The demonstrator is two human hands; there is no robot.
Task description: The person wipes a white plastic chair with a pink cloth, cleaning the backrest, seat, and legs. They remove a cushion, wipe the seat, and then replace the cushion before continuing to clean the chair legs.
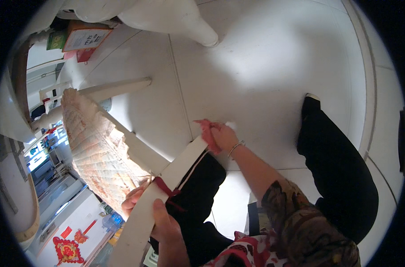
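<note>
A white wooden chair lies tipped over before me, with a quilted, scallop-edged seat cushion (99, 150) on its seat. My left hand (164, 220) is wrapped around the white chair post (135, 230), thumb on the near face and fingers behind. Just above that thumb, a dark red ribbon (165, 190) is tied around the frame. Bunched in my right hand (224, 137) is a pink cloth (209, 135), pressed against the end of a white chair leg (192, 157). Another chair leg (119, 88) points out over the floor.
Pale floor tiles (272, 66) spread beyond the chair. My black-trousered leg (336, 173) is at the right. A white furniture leg (202, 31) stands at the top, near boxes (85, 40) bearing writing. Red decorations (68, 249) and a water bottle (113, 221) appear lower left.
</note>
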